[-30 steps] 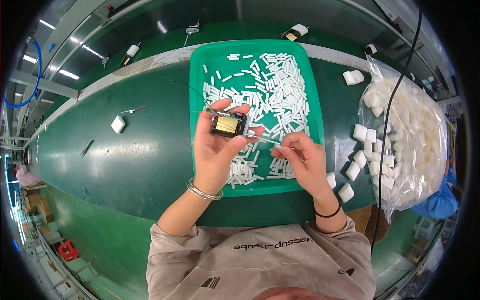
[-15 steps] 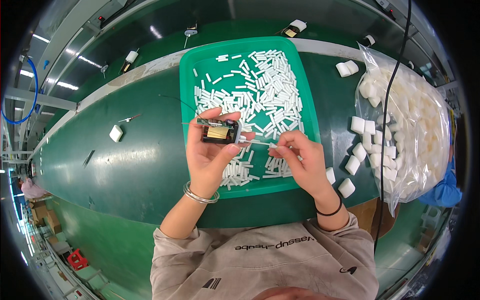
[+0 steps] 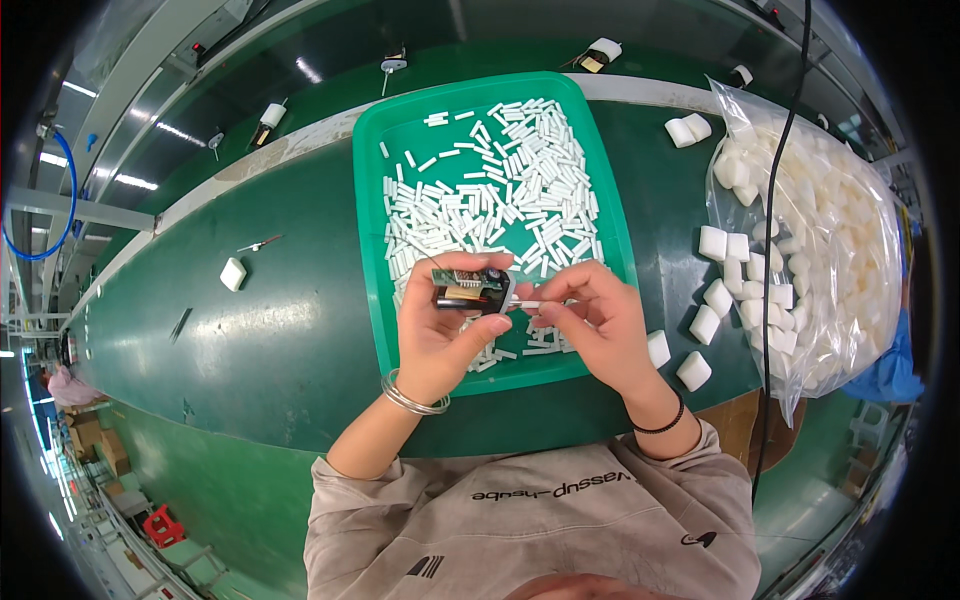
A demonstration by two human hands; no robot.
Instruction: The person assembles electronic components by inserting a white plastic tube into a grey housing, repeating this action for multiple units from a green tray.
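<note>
My left hand [image 3: 435, 335] is closed around a small black electronic assembly [image 3: 472, 292]. A green circuit board lies along its far side, and a grey end plate faces right. My right hand [image 3: 598, 320] pinches a short white sleeve [image 3: 527, 304] at the end plate, in line with a thin rod that juts from it. Whether the sleeve touches the plate is too small to tell. Both hands are over a green tray [image 3: 368, 200] strewn with many white sleeves [image 3: 545, 180].
Right of the tray a clear plastic bag [image 3: 830, 250] spills white foam blocks [image 3: 713, 242]. A black cable [image 3: 778, 170] hangs before it. One foam block [image 3: 233, 274] and a thin wired part [image 3: 260, 243] lie on the left of the table. Beyond the ledge sit similar assemblies [image 3: 600, 55].
My left hand has moved right and slightly nearer with the assembly. The white sleeve, earlier out along the rod, is now close to the end plate, and the hands are closer together.
</note>
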